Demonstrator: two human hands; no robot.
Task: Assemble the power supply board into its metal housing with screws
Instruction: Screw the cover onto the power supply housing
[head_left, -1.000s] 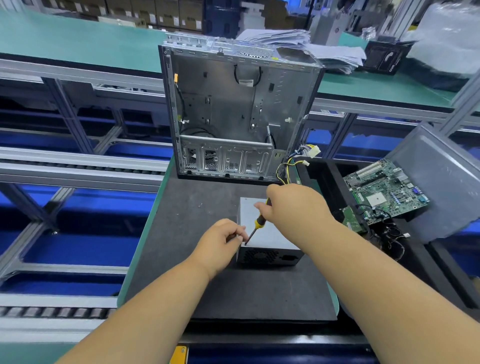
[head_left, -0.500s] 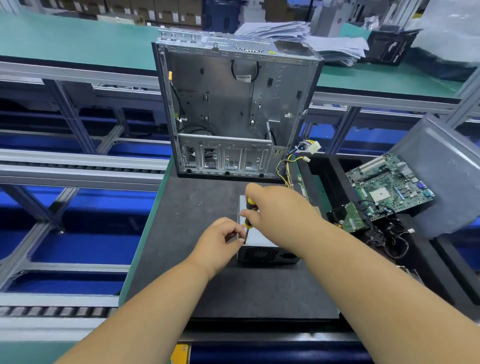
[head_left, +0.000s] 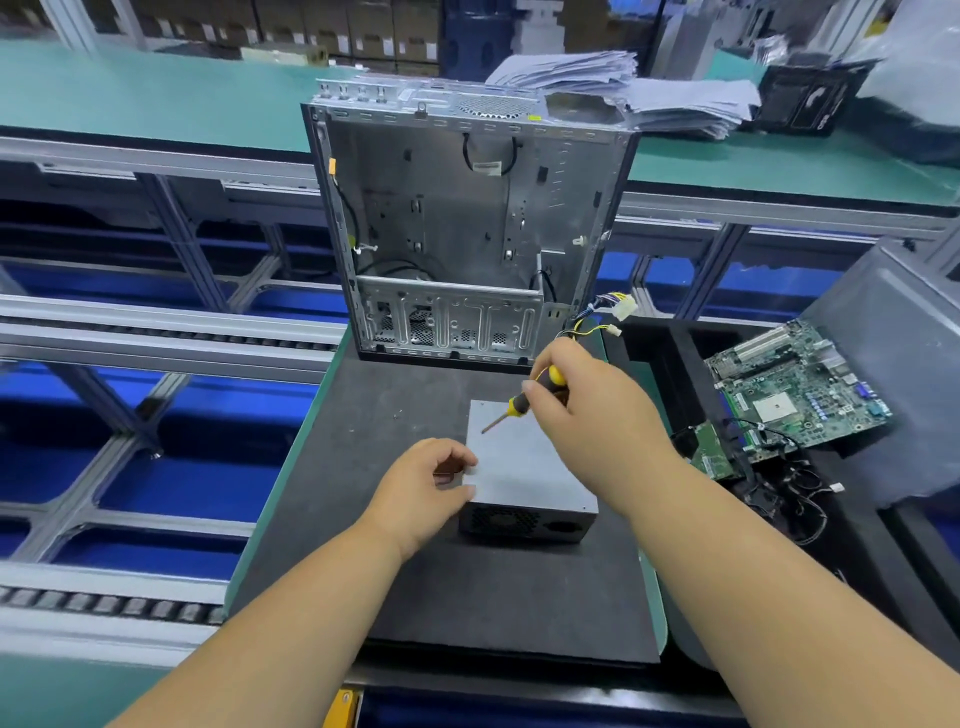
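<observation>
A grey power supply box (head_left: 524, 467) lies flat on the black foam mat (head_left: 363, 467), its vented face toward me. My right hand (head_left: 587, 410) grips a yellow-and-black screwdriver (head_left: 524, 402) above the box, the tip pointing down-left over the lid's far left part. My left hand (head_left: 431, 483) rests at the box's near left corner with its fingers curled around the edge. Coloured wires with white plugs (head_left: 618, 312) run out behind my right hand. The open metal computer case (head_left: 467, 234) stands upright at the mat's far edge.
A green motherboard (head_left: 795, 384) and a smaller green board (head_left: 711, 452) lie in a black tray (head_left: 665, 343) to the right, with loose black cables (head_left: 779, 493). A grey panel (head_left: 893, 364) leans beside them. Roller conveyor rails (head_left: 156, 338) run along the left. Paper stacks (head_left: 623, 88) sit behind the case.
My right hand lifted the screwdriver away from the box's left edge and tilted it, so the tip now hangs over the lid. My left hand stayed at the corner.
</observation>
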